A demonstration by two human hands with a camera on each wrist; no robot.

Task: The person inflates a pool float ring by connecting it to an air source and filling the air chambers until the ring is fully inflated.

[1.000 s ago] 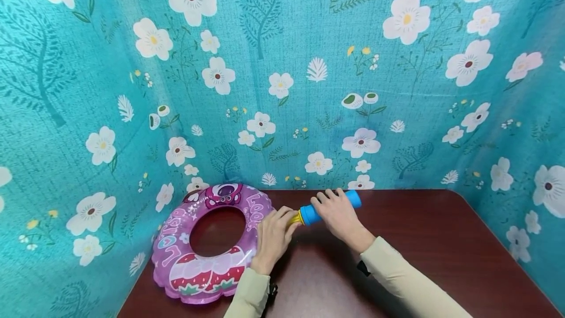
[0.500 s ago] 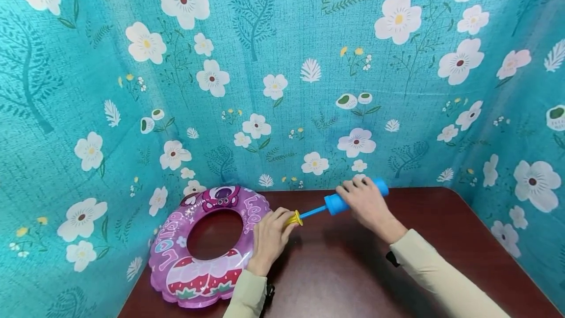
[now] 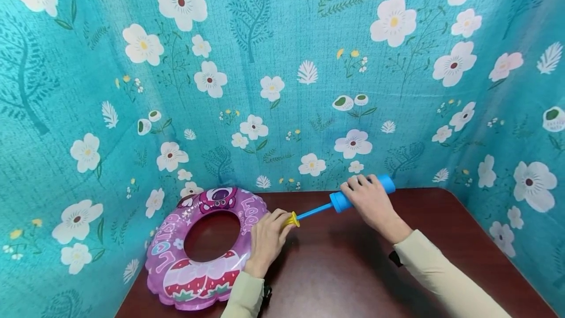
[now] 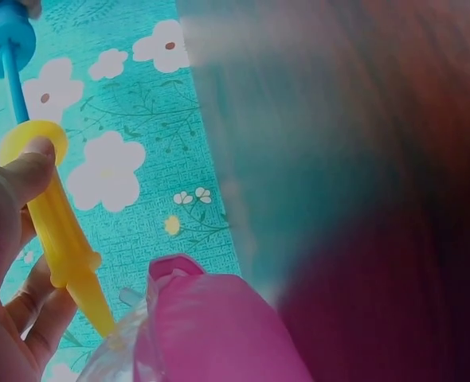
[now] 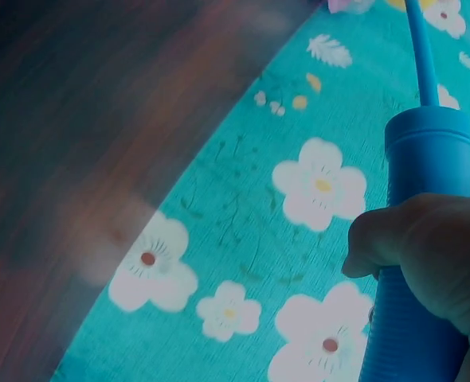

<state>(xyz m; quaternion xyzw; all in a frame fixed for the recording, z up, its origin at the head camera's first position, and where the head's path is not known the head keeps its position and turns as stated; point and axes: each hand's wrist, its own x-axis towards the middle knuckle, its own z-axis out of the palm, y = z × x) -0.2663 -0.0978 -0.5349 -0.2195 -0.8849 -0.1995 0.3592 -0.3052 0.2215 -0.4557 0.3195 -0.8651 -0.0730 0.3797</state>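
A blue and yellow hand pump (image 3: 386, 184) is held slanting above the table between both hands. My right hand (image 3: 372, 207) grips its blue barrel (image 5: 430, 159), thumb across the side. Out of the barrel runs a thin blue rod (image 3: 314, 210) to the yellow nozzle end (image 4: 60, 231). My left hand (image 3: 266, 242) holds that end, thumb pressed just under the yellow flange. The nozzle's tip meets clear plastic on the inflated purple swim ring (image 3: 203, 278), which lies to the left. A pink edge of the ring (image 4: 219, 326) fills the lower left wrist view.
The dark red-brown table (image 3: 326, 278) spans under both arms. Teal floral cloth (image 3: 287, 126) hangs along its back and both sides. A small clear plastic tab (image 4: 130, 297) sticks out beside the ring near the nozzle.
My right hand has drawn the blue barrel right and away from the left hand, exposing the rod. The left hand keeps its hold beside the ring. The head view has shifted slightly.
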